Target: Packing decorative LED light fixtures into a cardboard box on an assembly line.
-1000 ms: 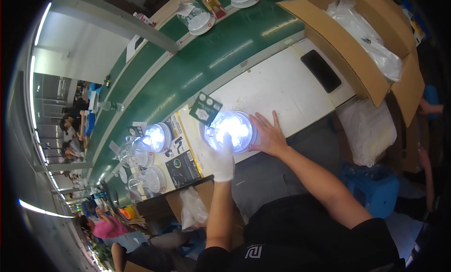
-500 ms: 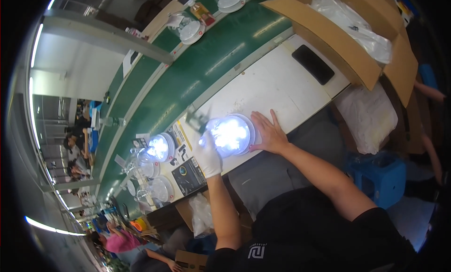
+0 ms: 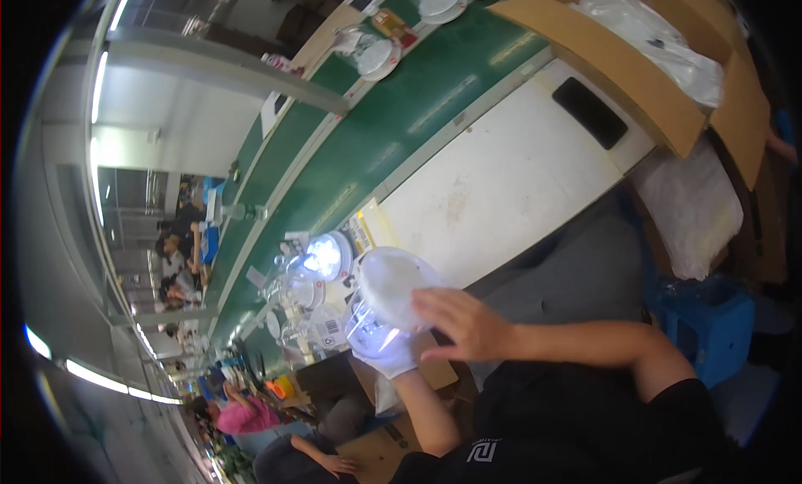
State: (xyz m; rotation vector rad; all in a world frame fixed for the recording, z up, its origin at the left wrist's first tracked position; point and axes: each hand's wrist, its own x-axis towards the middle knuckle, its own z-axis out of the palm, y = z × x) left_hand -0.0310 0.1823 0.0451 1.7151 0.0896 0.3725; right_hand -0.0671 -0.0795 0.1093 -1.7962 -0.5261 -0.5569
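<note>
White bench [image 3: 493,183] at one o'clock. Our gloved left hand [image 3: 394,363] clamped round lit, base-up lamp [image 3: 393,296]; right hand [image 3: 468,323] at four o'clock, fingers together, thumb apart. We'd squeeze lightly.

Bright, fairly even light covers the white surface [image 3: 501,175], while the space below its near edge falls off into dim grey. Ceiling tubes [image 3: 99,87] glow cool white well beyond the left end, and pale streaks of glare lie on the green belt [image 3: 426,121] along the far edge. Near the left end, a lit lamp [image 3: 324,257] burns out to white at its core; the held lamp [image 3: 374,340] shines bluish, tinting the gloved left hand [image 3: 393,364]. Fisheye distortion bows straight lines, black vignetting rounds the view, and background people [image 3: 246,415] look soft.
</note>
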